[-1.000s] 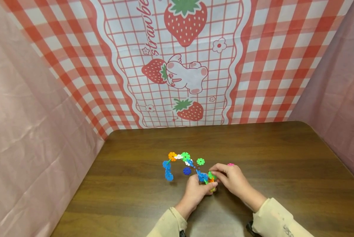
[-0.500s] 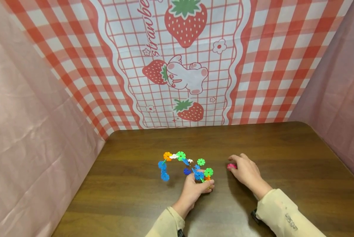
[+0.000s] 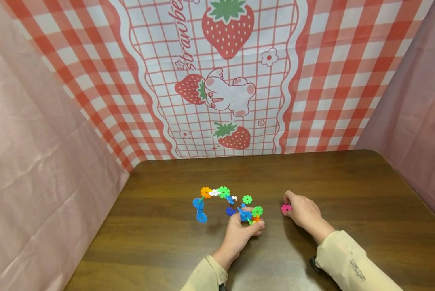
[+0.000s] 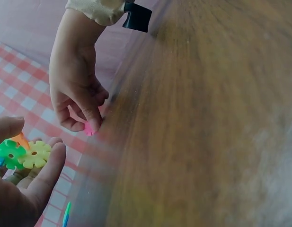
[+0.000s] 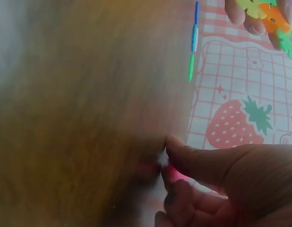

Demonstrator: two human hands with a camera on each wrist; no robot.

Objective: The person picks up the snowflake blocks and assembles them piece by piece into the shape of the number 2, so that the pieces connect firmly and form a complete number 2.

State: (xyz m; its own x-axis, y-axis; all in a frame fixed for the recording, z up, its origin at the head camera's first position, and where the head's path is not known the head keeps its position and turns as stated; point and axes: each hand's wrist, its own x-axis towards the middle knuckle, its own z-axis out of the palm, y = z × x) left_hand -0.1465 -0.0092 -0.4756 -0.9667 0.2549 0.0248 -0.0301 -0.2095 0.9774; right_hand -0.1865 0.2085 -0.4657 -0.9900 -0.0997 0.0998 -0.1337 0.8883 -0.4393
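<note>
My left hand (image 3: 238, 234) holds one end of a curved chain of joined plastic snowflake discs (image 3: 201, 218), mostly blue, with green, orange and white ones. In the left wrist view a yellow disc (image 4: 35, 154) and a green disc (image 4: 11, 155) of that chain show between thumb and fingers. To the right, my right hand (image 3: 305, 212) pinches a pink snowflake disc (image 3: 286, 208) between thumb and fingertips, low at the table. The right wrist view shows this pink disc (image 5: 176, 174) mostly covered by the thumb and fingers.
On the wooden table (image 3: 159, 250) lie a loose green disc (image 3: 247, 199) and a dark blue disc (image 3: 230, 211), close beside the chain. A red-checked strawberry cloth (image 3: 232, 93) hangs behind the table. Pink curtains (image 3: 50, 141) close off the sides.
The right hand has left the chain's green disc, moved right to the pink disc and taken hold of it. The left hand and chain have shifted slightly left.
</note>
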